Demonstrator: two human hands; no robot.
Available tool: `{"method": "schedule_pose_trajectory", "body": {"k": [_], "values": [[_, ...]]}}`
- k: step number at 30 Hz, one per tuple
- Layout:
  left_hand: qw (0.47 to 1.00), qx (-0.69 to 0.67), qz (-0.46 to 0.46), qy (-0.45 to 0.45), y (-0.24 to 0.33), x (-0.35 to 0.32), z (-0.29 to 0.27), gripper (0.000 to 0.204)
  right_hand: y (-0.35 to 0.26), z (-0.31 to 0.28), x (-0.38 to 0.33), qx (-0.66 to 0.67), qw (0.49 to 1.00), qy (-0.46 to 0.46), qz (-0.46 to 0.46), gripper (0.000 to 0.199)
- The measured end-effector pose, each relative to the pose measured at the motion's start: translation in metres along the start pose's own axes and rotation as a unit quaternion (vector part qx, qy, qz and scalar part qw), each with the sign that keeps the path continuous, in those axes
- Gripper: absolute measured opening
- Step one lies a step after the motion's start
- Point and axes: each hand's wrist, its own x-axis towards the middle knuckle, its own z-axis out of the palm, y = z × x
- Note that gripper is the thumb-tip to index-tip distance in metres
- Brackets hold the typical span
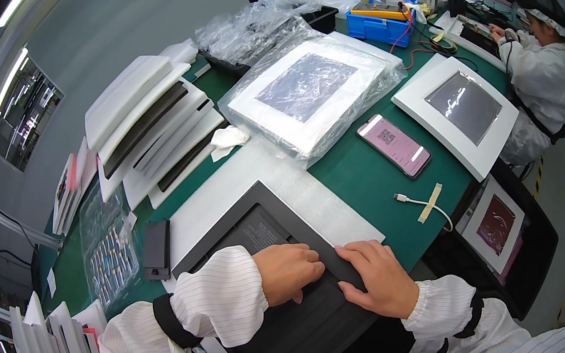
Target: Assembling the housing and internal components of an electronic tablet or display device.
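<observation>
A dark grey rectangular plastic housing [270,344] lies back side up in front of me, tilted across the near table edge. A label and a recess show on it. My left hand [290,273] rests on its middle with curled fingers; whatever those fingers may hold is hidden. At the housing's right edge, my right hand [381,278] grips the rim between thumb and fingers. Under the far part of the housing is a white foam sheet [322,203]. Beside its left corner stands a small dark grey block-shaped part [157,248].
Stacked white foam-edged panels [144,116] rise at the left, near a clear bag of small metal parts [112,262]. Farther off lies a plastic-wrapped white frame [306,90]. Rightward are a phone [394,145], a taped white cable [420,206] and a white-framed screen [464,107]. A co-worker [542,68] sits beyond.
</observation>
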Motion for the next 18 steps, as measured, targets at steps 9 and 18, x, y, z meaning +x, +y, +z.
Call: {"method": "schedule_pose_trajectory", "body": {"k": [9,18], "values": [[0.999,0.022,0.024,0.025,-0.001,0.004,-0.001,0.035,-0.001,0.0,0.0,-0.002,1.0,-0.003,0.009,0.053],[0.996,0.01,0.034,-0.083,-0.009,0.02,-0.01,0.035,-0.003,0.001,0.001,-0.021,1.0,0.009,0.013,0.055]]}}
